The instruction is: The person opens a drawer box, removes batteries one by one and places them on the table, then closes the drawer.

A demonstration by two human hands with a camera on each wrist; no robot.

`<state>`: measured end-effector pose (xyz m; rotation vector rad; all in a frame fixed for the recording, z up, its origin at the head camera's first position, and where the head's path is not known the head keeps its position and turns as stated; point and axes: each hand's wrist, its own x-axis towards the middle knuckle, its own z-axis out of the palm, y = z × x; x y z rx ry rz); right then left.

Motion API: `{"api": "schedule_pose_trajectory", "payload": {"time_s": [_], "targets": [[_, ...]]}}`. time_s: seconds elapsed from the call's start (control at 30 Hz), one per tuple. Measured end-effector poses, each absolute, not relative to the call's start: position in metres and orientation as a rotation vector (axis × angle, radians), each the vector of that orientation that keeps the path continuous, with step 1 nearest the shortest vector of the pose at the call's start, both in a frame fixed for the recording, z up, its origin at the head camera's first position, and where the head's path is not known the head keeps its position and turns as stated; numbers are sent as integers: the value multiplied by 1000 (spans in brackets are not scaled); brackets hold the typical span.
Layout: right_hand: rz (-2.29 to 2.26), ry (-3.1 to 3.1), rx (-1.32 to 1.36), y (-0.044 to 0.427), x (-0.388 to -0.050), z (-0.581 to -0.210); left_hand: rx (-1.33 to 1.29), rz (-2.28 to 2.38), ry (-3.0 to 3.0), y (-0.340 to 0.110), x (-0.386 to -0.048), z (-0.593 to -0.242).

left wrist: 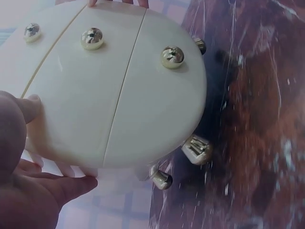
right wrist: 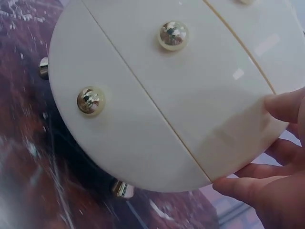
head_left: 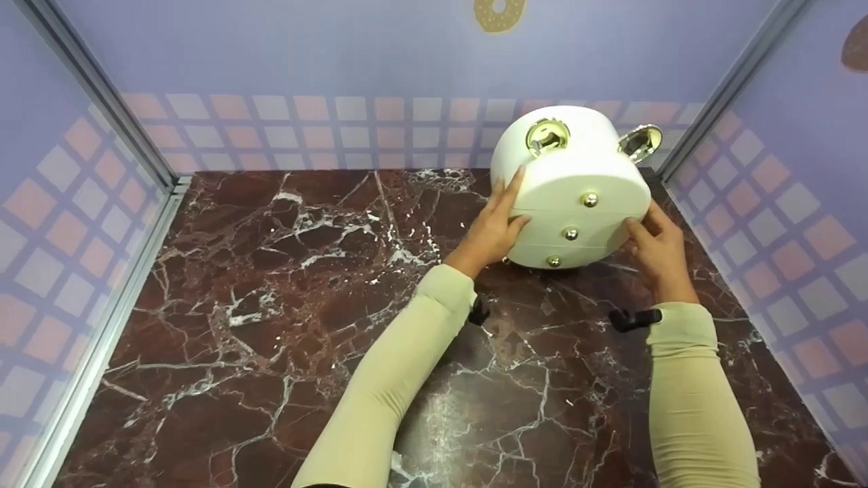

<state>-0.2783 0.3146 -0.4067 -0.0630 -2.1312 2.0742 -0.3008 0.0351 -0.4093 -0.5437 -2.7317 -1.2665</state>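
"One white box [head_left: 559, 193]: gripped how?"

"By left hand [head_left: 495, 230] at the left side of the box and right hand [head_left: 659, 252] at its right. Each grip filled by an edge of the box, thumb [right wrist: 288, 106] on the front, fingers [left wrist: 71, 188] round behind."

"Placed where?"

"Marble tabletop [head_left: 271, 305] below the box, back wall [head_left: 305, 47] behind, right-hand wall [head_left: 780, 74] off to its right. Feet [left wrist: 197, 150] under the box: cannot tell whether touching or just apart."

"Likeliest trouble?"

"Slipping, probably, because of glossy sides. After any loosening of one grip, perhaps a hard, lopsided landing on a foot. Also a possible knock for the gold ears [head_left: 641, 144] atop the box, if swung back or right."

"And inside?"

"Three apparent drawer fronts [right wrist: 190, 86], all flush, one gold knob [head_left: 571, 234] apiece. Contents hidden; cannot tell full from bare. If tipped forward, might slide out."
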Motion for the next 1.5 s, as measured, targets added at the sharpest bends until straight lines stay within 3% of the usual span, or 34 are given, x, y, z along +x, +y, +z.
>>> {"api": "schedule_pose_trajectory", "payload": {"time_s": [1.27,1.5], "targets": [[2211,-2123,62,174,-266,-428,-501,-1223,-2586,-137,-258,-433],[2235,-2092,192,161,-267,-426,-493,-1260,-2523,-156,-260,-427]]}}
